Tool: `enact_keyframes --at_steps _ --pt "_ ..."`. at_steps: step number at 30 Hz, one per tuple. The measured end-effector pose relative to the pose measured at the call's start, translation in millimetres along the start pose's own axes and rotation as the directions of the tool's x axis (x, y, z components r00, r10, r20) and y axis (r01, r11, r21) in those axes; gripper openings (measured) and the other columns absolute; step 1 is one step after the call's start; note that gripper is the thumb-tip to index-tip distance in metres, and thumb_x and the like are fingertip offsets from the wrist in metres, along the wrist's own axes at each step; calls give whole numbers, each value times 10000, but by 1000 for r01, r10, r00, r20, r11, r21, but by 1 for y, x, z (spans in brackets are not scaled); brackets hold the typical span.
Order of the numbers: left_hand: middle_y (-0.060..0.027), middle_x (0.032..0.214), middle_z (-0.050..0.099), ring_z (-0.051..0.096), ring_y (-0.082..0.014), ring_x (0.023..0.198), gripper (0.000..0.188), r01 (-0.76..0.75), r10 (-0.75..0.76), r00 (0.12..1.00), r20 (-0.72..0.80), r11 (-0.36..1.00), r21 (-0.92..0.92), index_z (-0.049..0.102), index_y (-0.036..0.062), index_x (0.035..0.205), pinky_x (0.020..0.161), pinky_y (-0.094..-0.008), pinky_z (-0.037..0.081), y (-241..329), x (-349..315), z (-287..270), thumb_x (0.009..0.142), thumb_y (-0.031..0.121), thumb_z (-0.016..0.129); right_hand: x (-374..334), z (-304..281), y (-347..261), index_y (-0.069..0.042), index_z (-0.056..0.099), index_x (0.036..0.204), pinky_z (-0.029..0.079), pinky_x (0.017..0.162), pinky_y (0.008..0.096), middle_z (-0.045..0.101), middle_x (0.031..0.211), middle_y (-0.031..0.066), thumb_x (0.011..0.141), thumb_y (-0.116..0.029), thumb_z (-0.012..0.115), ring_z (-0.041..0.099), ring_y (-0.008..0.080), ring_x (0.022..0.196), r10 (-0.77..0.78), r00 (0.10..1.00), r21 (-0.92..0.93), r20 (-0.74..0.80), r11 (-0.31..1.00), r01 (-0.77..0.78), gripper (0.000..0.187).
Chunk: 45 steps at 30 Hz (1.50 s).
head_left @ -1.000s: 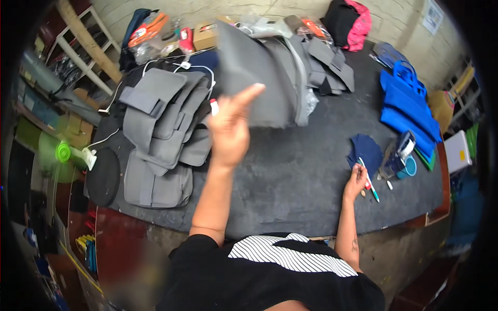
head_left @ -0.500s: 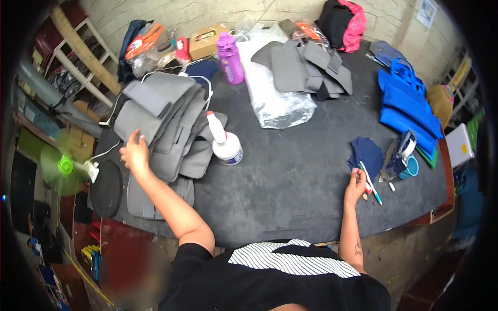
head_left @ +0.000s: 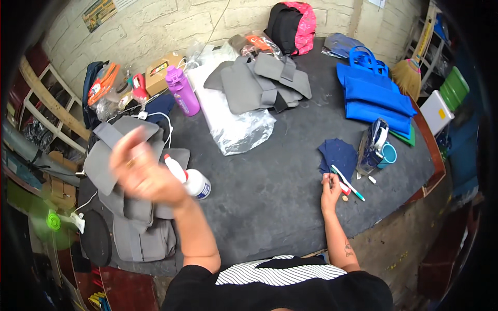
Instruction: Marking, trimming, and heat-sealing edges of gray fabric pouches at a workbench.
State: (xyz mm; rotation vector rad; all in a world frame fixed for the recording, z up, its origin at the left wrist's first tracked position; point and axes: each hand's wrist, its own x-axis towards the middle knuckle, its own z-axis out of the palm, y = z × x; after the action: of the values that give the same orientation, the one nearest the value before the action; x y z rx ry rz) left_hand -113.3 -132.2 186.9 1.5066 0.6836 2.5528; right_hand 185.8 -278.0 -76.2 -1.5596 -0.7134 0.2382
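Note:
My left hand (head_left: 150, 173) is raised over a pile of grey fabric bags (head_left: 101, 166), blurred by motion. Its fingers look loosely spread, with nothing visible in them. Just right of that hand stands a white bottle (head_left: 198, 184) with a long nozzle and red tip, partly covered. My right hand (head_left: 329, 196) rests low at the table's right side, fingertips pinched together; whatever they hold is too small to make out. Beside it, a white and teal pen-like stick (head_left: 348, 184) lies across dark blue cloth pieces (head_left: 340, 153). A small red and white item (head_left: 344, 189) lies by the fingers.
Farther back are a purple bottle (head_left: 182, 93), clear plastic (head_left: 244, 135) and grey fabric pieces (head_left: 241, 90). Blue bags (head_left: 376, 101), a clear pouch (head_left: 372, 147) and a teal cup (head_left: 388, 154) stand right. A green fan (head_left: 53, 220) spins beyond the left edge.
My left hand has lifted off the grey bags and come up and inward. My right hand keeps its pinch beside the stick. The whole view has shifted toward the right.

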Motion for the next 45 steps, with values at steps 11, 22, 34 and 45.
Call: enact_keyframes --at_steps 11,22,34,45 --pt "-37 911 584 509 -112 722 428 752 -710 253 657 571 328 553 140 1256 638 -262 462 -263 -199 231 833 144 619 3 0 -10 7 551 811 387 589 222 550 692 21 911 -106 537 484 71 633 -9 1000 -52 16 999 9 152" --pt "-147 1237 554 518 -205 1132 437 484 -380 782 494 870 -97 558 1 1232 970 -307 379 -185 -122 246 832 142 667 -1 -2 -9 -4 579 803 377 556 232 531 628 15 910 -141 540 482 78 597 -29 999 -147 22 989 31 178" --pt "-132 1105 611 587 -245 970 200 -208 -251 75 965 943 261 658 25 926 834 -391 379 25 -183 15 743 102 632 8 -2 2 -19 584 956 236 476 183 488 673 -17 968 -318 470 326 20 525 164 985 363 -59 922 -131 320" --pt "-109 946 634 602 -184 900 182 471 -631 363 686 759 449 648 -7 993 811 -276 455 13 -177 -87 842 -12 546 -14 6 -22 -16 589 884 355 576 199 509 692 -26 927 -153 536 445 48 633 74 997 195 15 978 -76 152"
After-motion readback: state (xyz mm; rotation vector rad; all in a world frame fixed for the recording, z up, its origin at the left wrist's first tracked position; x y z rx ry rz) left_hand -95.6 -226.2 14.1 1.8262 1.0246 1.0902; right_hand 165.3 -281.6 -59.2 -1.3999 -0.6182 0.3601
